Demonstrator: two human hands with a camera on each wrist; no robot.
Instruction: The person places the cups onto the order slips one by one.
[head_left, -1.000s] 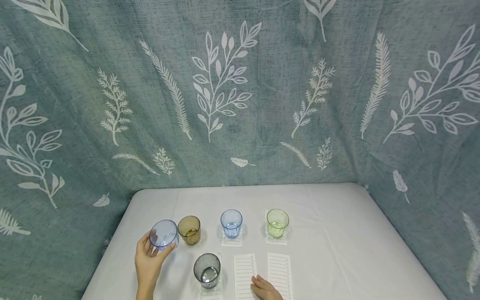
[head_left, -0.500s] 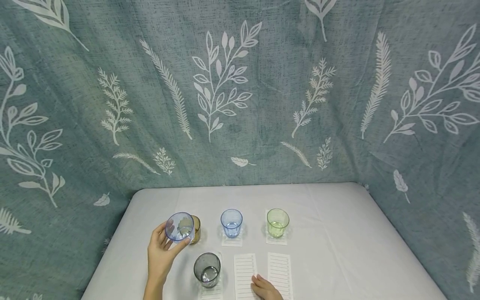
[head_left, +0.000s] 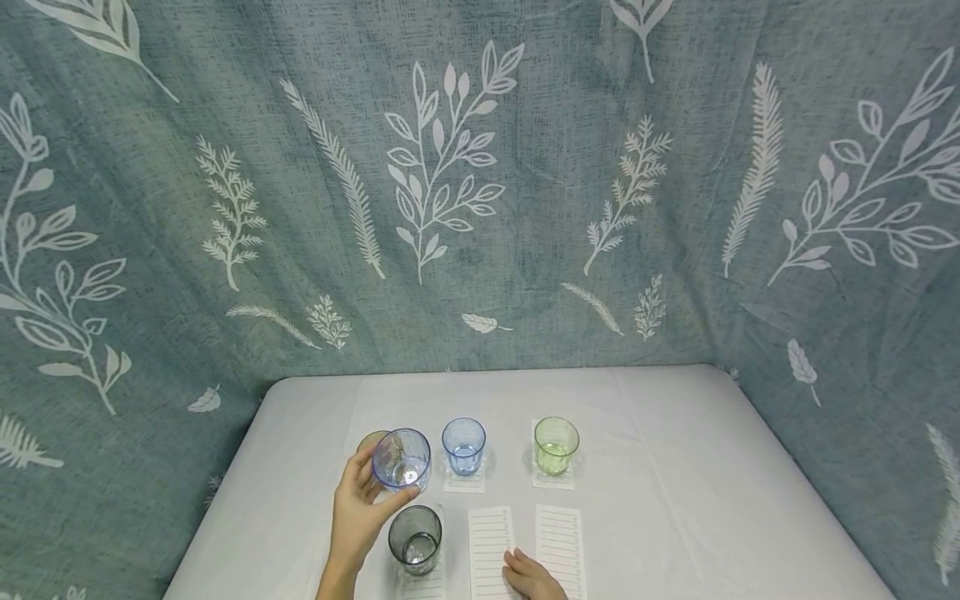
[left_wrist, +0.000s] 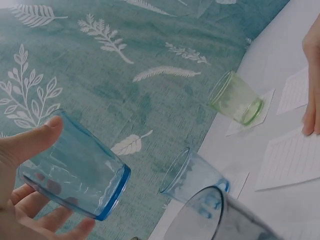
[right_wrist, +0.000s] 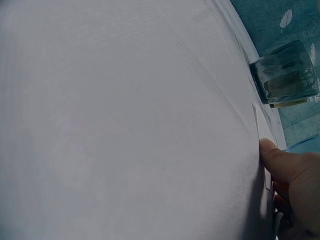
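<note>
My left hand (head_left: pixel 359 508) grips a blue glass tumbler (head_left: pixel 401 465) by its side, thumb on one side and fingers on the other. In the left wrist view the tumbler (left_wrist: pixel 85 170) is tilted, with its thick bottom facing away from the palm. It overlaps an amber tumbler (head_left: pixel 372 439) in the head view, leaving little of that one showing. Just below it stands a dark grey tumbler (head_left: pixel 415 537) on a lined paper card. My right hand (head_left: pixel 531 575) rests at the right edge of another lined card (head_left: pixel 489 533), its fingers loosely bent.
A second blue tumbler (head_left: pixel 463 446) and a green tumbler (head_left: pixel 556 450) stand on cards farther back. Right of the touched card lies one more lined card (head_left: pixel 559 542). The white-covered table (head_left: pixel 675 483) ends against a leaf-patterned green curtain (head_left: pixel 525 208).
My left hand has carried the blue tumbler rightward, from the left of the amber tumbler to in front of it, near the other blue one. The right hand has stayed in place.
</note>
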